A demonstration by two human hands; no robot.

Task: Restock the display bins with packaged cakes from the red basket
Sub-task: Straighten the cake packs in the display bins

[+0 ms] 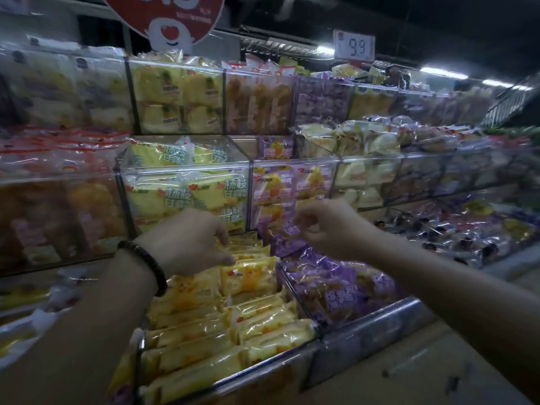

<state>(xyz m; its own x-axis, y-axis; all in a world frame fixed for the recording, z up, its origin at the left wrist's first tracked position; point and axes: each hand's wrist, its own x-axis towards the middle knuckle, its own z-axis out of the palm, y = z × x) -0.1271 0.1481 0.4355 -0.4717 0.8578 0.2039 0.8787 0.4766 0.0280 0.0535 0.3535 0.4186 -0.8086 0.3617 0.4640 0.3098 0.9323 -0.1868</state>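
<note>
Both hands are held over the lowest row of the display, each above its own compartment, presumably so that packs can be settled without mixing flavours. The left hand (187,241), at 7 o'clock from the centre and wearing a dark bracelet (146,264), is bent down over the yellow bin (263,372). Its fingers (225,238) and thumb appear to be closed on the top edge of a yellow pack (251,277), though blur leaves the hold uncertain. The right hand (333,229), at 4 o'clock, is curled, with a purple pack (285,244) pinched by its wrapper at the far end of the purple bin (380,317).

The yellow bin, at 6 o'clock, is packed nearly to the rim with yellow packaged cakes laid in overlapping rows. The purple bin, at 5 o'clock, is heaped loosely with purple ones. The two are kept apart by a clear divider (295,296). The clear upper bins (187,171), at 12 o'clock, are filled with yellow, orange and purple packs. A price card (354,45) stands at 1 o'clock.

The red basket is not in view, so its remaining stock cannot be judged. The task seems well advanced here.
</note>
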